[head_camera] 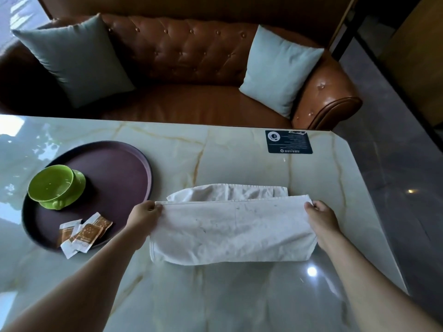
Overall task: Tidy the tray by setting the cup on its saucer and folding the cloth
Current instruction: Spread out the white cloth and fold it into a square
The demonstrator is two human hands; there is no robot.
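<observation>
A white cloth lies on the marble table, folded over on itself, with a lower layer showing beyond its far edge. My left hand pinches the cloth's upper left corner and my right hand pinches its upper right corner. A green cup stands on a green saucer inside the round dark purple tray at the left, apart from both hands.
Several orange and white sugar packets lie at the tray's near edge, partly off it. A dark card sits at the table's far right corner. A brown leather sofa with two pale cushions stands behind the table. The table's right edge drops to grey floor.
</observation>
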